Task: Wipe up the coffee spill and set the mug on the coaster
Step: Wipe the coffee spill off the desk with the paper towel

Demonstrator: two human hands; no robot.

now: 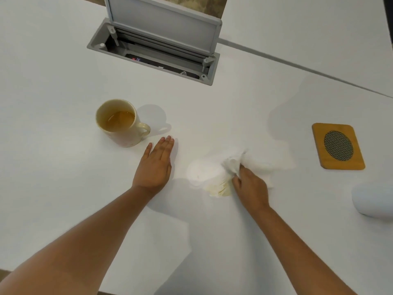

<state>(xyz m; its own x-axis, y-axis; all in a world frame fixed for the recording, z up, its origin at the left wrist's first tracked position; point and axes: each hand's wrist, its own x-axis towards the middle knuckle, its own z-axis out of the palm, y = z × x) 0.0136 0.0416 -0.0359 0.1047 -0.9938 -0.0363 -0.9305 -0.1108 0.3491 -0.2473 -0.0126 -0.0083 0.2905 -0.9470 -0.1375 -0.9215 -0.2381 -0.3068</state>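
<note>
A cream mug (121, 124) with brown coffee in it stands upright on the white table (53, 177), its handle pointing right. My left hand (156, 165) lies flat on the table just right of the mug, fingers straight, not touching it. My right hand (249, 185) grips a crumpled white tissue (234, 167) and presses it on the table. The tissue's lower edge is stained yellow-brown. A faint wet patch (200, 172) lies left of the tissue. A square wooden coaster (338, 145) with a dark mesh circle sits at the right.
An open grey cable hatch (153, 50) with its lid raised is set into the table behind the mug. A white rounded object (374, 202) sits at the right edge below the coaster. A seam (297, 67) separates this table from the adjoining one.
</note>
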